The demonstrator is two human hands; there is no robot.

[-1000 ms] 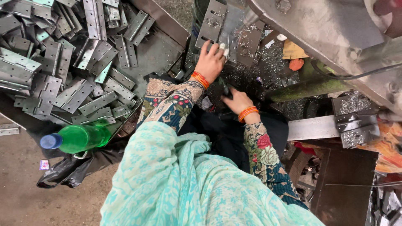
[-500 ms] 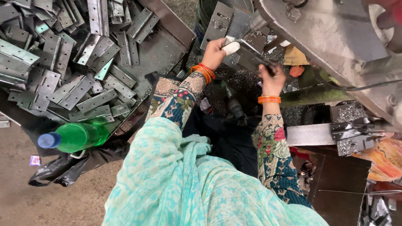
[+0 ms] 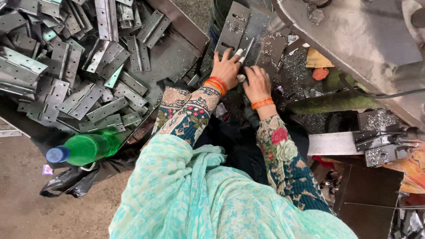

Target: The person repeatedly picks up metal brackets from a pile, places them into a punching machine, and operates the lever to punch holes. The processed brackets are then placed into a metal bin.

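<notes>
My left hand [image 3: 226, 67] rests on a grey metal hinge plate [image 3: 241, 27] that lies on the machine bed, its taped fingers spread over the plate's lower edge. Right beside it, my right hand [image 3: 256, 82] presses on the same plate, fingers curled at its near edge. Both wrists carry orange bangles. Patterned sleeves and a turquoise scarf [image 3: 195, 194] fill the lower middle of the view. Whether either hand actually grips the plate is unclear.
A big heap of grey metal hinges [image 3: 66, 66] lies in a tray at the left. A green plastic bottle [image 3: 86, 148] with a blue cap lies by a black bag. A large grey machine body [image 3: 354, 40] overhangs the right; metal shavings cover its bed.
My right hand moved left and came down beside my left hand on the hinge plate. The view has shifted closer to the machine bed.
</notes>
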